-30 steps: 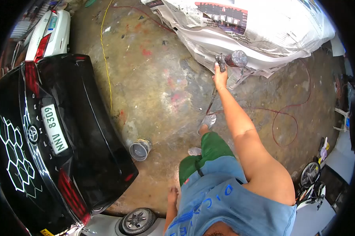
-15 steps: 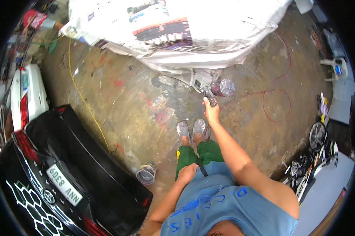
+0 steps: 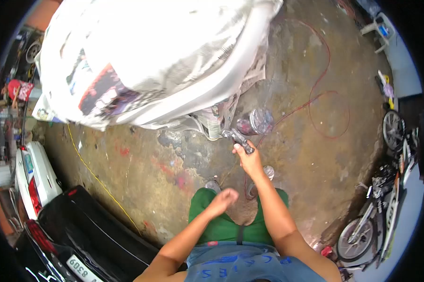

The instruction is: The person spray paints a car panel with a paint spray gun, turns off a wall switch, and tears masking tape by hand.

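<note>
My right hand (image 3: pixel 249 160) is wrapped round the handle of a spray gun (image 3: pixel 237 137), held out in front of me. The gun's paint-stained cup (image 3: pixel 261 121) tilts to the right. Just beyond the gun's front is a large shape covered in newspaper and sheeting (image 3: pixel 174 51), with a smooth white curved panel (image 3: pixel 221 90) along its lower edge. My left hand (image 3: pixel 223 201) hangs over my green shorts, apart from the gun. Its fingers look curled but are smeared by motion, and I see nothing held in it.
A red hose (image 3: pixel 328 61) loops across the stained floor on the right. A yellow cord (image 3: pixel 96 176) runs along the left, near a black car (image 3: pixel 94 225) and a white car part (image 3: pixel 45 169). Bicycles (image 3: pixel 362 235) stand at the right wall. A person in red (image 3: pixel 20 89) is far left.
My view has turned and come closer to the covered shape. The spray gun stays in my right hand. My left hand has lifted off my shorts, and my feet have moved apart.
</note>
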